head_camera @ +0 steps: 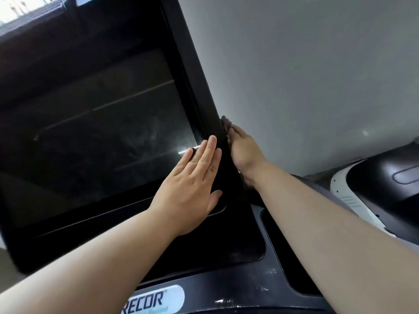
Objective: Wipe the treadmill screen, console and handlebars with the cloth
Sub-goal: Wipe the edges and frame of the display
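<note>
The treadmill's big dark screen (102, 132) fills the left of the view, tilted, with a glossy black frame. My left hand (192, 186) lies flat with straight fingers on the screen's lower right corner and frame. My right hand (242, 150) reaches behind the frame's right edge and presses a dark cloth (225, 123) against it; only a small bit of cloth shows above the fingers. The fingertips of that hand are hidden behind the frame. Below the screen runs the black console (260, 282) with a white logo plate.
A plain grey wall (306, 75) stands behind the screen. At the right edge sits part of another machine (381, 189), black with white trim. A bright window strip (22, 7) shows at the top left.
</note>
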A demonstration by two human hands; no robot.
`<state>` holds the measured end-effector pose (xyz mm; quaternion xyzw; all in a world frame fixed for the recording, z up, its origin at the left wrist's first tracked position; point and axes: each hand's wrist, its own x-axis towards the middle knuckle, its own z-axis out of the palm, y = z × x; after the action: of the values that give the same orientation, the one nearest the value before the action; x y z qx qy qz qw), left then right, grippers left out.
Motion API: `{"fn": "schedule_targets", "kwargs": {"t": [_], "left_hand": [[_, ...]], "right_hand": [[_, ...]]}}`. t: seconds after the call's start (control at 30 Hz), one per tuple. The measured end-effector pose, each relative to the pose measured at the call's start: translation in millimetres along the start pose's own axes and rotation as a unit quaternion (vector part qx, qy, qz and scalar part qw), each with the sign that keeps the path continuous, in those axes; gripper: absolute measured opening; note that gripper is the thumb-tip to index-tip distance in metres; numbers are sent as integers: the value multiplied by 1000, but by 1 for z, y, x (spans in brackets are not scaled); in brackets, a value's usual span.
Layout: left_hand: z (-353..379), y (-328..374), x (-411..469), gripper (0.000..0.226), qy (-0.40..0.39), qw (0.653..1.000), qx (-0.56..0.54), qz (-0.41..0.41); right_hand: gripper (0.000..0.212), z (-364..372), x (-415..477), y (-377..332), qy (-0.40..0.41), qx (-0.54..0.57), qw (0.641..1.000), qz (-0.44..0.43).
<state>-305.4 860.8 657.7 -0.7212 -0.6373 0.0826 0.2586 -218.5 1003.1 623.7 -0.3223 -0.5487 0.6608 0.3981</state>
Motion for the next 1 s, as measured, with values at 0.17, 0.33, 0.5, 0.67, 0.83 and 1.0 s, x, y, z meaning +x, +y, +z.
{"fn": "schedule_targets", "kwargs": {"t": [0.17, 0.33, 0.5, 0.67, 0.83, 1.0], "left_hand": [[-1, 0, -1, 74, -1, 1000, -3, 1], [2, 11, -3, 74, 16, 998, -54, -26], [8, 15, -4, 70, 25, 998, -59, -28], [11, 8, -4, 70, 29, 999, -41, -10], [16, 8, -4, 72, 36, 999, -32, -8], [15, 11, -2, 72, 36, 999, -39, -9]], "right_hand": [[38, -24, -70, 60, 6, -19, 1000, 23], [41, -39, -127, 117, 22, -89, 993, 68], [27, -30, -91, 84, 43, -19, 990, 136], [44, -5, -38, 14, 37, -42, 998, 33], [35, -8, -68, 39, 47, -21, 998, 46], [45, -32, -129, 93, 22, -88, 991, 96]]}}
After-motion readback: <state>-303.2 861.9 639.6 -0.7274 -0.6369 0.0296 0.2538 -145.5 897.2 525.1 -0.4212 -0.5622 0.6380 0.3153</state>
